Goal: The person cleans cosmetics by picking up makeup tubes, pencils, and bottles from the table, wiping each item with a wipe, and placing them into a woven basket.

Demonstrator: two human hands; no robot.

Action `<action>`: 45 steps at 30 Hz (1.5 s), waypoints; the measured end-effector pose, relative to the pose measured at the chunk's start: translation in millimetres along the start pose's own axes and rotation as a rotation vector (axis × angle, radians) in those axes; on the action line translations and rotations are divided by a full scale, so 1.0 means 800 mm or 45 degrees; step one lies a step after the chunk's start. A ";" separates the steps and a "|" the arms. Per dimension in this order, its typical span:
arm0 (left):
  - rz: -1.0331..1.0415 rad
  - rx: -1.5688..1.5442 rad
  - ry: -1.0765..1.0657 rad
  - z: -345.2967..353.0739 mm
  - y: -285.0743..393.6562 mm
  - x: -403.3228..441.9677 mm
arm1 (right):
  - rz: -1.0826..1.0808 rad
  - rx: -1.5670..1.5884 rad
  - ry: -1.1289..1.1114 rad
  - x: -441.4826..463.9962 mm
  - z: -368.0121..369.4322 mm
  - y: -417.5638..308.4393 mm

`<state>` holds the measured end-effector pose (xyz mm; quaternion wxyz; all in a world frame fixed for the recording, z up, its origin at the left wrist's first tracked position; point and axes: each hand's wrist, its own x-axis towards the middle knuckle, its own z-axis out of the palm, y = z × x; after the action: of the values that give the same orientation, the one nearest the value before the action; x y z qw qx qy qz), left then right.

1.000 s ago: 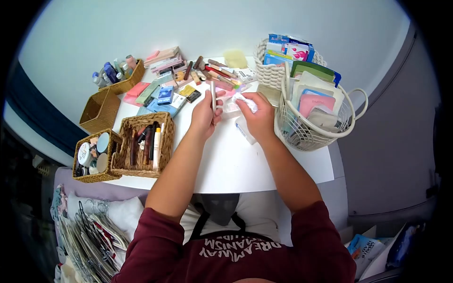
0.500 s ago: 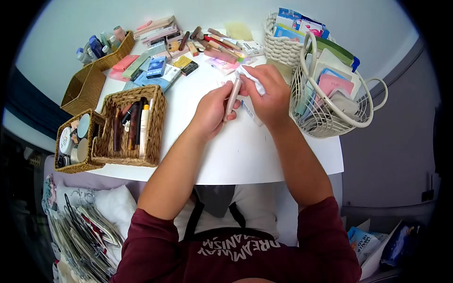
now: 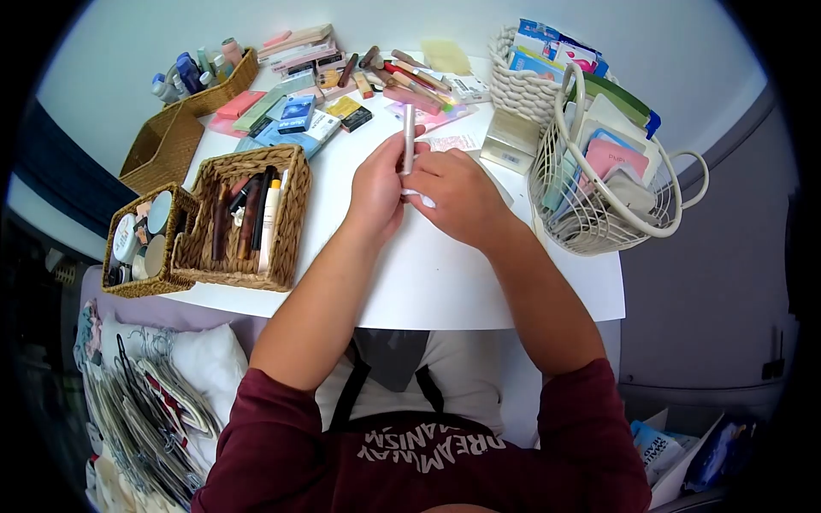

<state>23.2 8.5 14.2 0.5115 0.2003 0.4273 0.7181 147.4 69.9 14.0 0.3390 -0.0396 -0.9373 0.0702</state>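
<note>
My left hand [image 3: 377, 185] is wrapped round a slim pale pink cosmetic tube [image 3: 409, 132], which stands nearly upright with its top end above the fingers. Close against it, my right hand [image 3: 463, 197] has its fingers closed on a white wipe [image 3: 421, 199], pressed at the tube's lower part. Most of the wipe and the tube's bottom end are hidden by the fingers. Both hands are over the white table [image 3: 428, 286]. A pale square box [image 3: 510, 141] stands just beyond my right hand.
Left of my hands is a woven basket [image 3: 295, 214] of cosmetic tubes, beside a smaller basket [image 3: 128, 289] of round containers. Flat boxes [image 3: 297, 114] and pencils [image 3: 419, 75] lie at the back. A white wire basket [image 3: 629, 239] and a rope basket [image 3: 513, 90] stand right.
The tube has turned more upright and its top points away from me. My right hand with the wipe has moved from the tube's top down to its lower part.
</note>
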 end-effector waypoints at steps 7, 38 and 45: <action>-0.015 0.335 -0.160 -0.006 0.005 -0.001 | 0.254 0.117 0.535 -0.008 -0.023 0.029; 0.082 0.475 -0.208 -0.006 -0.010 -0.002 | 0.168 -0.047 0.440 -0.006 -0.011 0.019; 0.304 0.324 -0.201 -0.013 -0.016 0.007 | -0.007 -0.121 0.239 0.002 0.002 0.004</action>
<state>20.7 11.2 -2.7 0.4251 0.3686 0.4464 0.6958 145.0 73.1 13.0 0.4232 -0.0596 -0.9038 0.0206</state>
